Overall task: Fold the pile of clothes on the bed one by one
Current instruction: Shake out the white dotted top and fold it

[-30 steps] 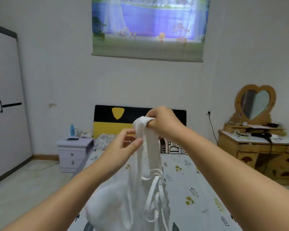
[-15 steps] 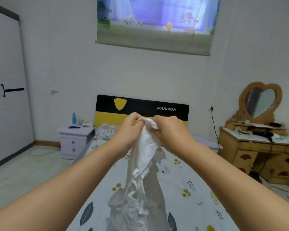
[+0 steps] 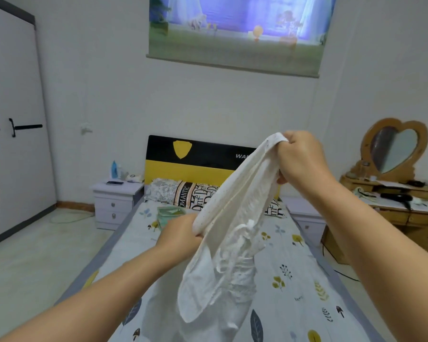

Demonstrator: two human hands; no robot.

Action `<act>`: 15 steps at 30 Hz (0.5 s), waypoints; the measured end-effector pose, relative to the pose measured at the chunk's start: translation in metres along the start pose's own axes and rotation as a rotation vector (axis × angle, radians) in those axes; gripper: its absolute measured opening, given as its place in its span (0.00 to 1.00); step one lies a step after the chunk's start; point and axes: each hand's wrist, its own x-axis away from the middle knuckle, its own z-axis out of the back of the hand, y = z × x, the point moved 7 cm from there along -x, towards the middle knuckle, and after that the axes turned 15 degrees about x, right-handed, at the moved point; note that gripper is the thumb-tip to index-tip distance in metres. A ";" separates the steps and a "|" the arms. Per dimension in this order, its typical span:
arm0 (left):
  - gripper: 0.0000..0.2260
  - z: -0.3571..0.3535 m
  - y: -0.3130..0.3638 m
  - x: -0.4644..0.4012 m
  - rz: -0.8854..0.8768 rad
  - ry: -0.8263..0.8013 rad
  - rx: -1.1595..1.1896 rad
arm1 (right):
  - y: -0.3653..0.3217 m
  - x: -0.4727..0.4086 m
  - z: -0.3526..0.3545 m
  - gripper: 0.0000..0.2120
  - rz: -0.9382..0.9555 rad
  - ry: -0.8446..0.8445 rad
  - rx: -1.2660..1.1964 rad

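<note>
A white garment (image 3: pixel 235 218) with fine dots and lace trim hangs in the air above the bed (image 3: pixel 289 262). My right hand (image 3: pixel 299 156) grips one end of its band high up, in front of the headboard. My left hand (image 3: pixel 181 233) pinches the band's other end lower and to the left, so the edge runs stretched on a slant between them. The rest of the cloth dangles down, and its lower part reaches the sheet near the bottom of the view.
A folded green item (image 3: pixel 169 213) lies on the bed near the patterned pillows (image 3: pixel 183 193). A white nightstand (image 3: pixel 116 201) stands left of the bed, a wooden dresser (image 3: pixel 391 211) with a heart mirror to the right. A wardrobe (image 3: pixel 13 134) fills the left wall.
My hands, close together at the garment's top before, have drawn apart: the right went up and right, the left slid down and left along the band, stretching it out.
</note>
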 end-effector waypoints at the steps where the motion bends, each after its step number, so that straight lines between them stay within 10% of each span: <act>1: 0.05 -0.001 -0.007 0.000 0.017 -0.005 -0.027 | 0.002 -0.001 0.006 0.11 -0.020 0.023 -0.034; 10: 0.12 -0.009 0.011 0.022 -0.023 0.196 0.184 | 0.001 -0.004 0.011 0.10 -0.099 0.020 -0.197; 15: 0.29 -0.046 0.062 0.048 -0.068 0.014 0.557 | -0.018 -0.009 -0.002 0.12 -0.067 -0.010 -0.171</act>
